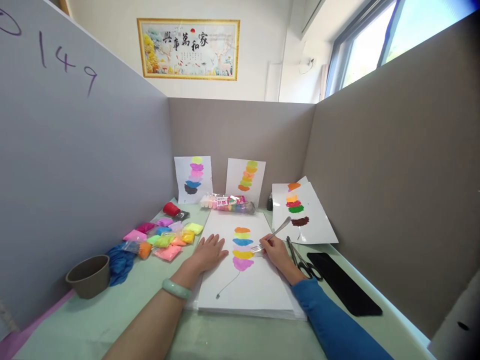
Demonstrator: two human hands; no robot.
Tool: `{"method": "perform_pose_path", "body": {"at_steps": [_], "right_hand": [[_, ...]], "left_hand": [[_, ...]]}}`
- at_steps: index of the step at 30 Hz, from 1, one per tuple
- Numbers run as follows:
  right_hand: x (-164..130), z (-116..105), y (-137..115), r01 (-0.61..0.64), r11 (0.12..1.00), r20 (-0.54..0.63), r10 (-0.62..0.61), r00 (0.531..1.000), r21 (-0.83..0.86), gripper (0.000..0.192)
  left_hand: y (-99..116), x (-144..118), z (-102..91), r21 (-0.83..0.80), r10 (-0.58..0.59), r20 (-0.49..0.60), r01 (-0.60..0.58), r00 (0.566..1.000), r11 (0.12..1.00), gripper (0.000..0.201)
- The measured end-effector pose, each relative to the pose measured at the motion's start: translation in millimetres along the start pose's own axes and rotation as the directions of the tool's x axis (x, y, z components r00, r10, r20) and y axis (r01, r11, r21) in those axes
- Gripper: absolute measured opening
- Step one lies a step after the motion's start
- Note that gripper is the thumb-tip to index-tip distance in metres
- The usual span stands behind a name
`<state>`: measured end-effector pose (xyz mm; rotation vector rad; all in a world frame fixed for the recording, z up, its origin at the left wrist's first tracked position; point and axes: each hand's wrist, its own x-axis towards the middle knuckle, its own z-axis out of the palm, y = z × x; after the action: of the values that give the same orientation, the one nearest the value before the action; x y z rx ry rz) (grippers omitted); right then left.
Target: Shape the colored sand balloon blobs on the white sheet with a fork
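Observation:
A stack of white paper (255,295) lies in front of me, its top sheet bearing a column of coloured patches in orange, yellow-green, blue, pale violet, yellow and pink-violet. A thin dark line runs down from the lowest patch to a small dark mark. My right hand (276,252) is closed around a metal fork (282,226). The fork's tines rest at or just over the right end of the yellow patch (243,255); contact is hard to tell. Flat on the sheet's left side, my left hand (210,253) has its fingers spread and holds nothing.
Several colourful packets (168,240), a blue cloth (122,262) and a grey-brown bowl (89,276) are at left. Scissors (305,262) and a black slab (345,284) lie at right. Behind stand painted sheets (311,225) and a plastic-wrapped pack (228,203); grey partitions (243,130) enclose the table.

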<state>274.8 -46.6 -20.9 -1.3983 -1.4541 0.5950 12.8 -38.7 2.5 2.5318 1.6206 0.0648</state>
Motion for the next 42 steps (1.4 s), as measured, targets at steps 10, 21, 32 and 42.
{"method": "perform_pose_path", "body": {"at_steps": [10,21,32,42], "right_hand": [[1.2,-1.4,-2.5,0.078,0.968,-0.055,-0.066,0.996,0.238,0.031],[-0.8,-6.2,-8.8,0.092,0.981,-0.065,-0.082,0.994,0.17,0.04],[-5.0,-6.8,-13.8,0.127,0.976,0.033,-0.135,0.99,0.177,0.04],[-3.6,-7.0,-14.6,0.123,0.991,-0.001,-0.123,0.992,0.053,0.036]], "left_hand": [[3.8,-4.7,-2.7,0.014,0.006,-0.044,-0.005,0.999,1.0,0.058],[10.1,-12.0,-11.4,-0.004,0.043,-0.106,-0.044,0.993,0.999,0.043],[8.7,-10.3,-9.6,0.019,0.073,-0.132,-0.071,0.989,0.997,0.038],[7.1,-5.9,-6.7,0.048,0.072,-0.114,-0.067,0.991,0.997,0.04]]}}
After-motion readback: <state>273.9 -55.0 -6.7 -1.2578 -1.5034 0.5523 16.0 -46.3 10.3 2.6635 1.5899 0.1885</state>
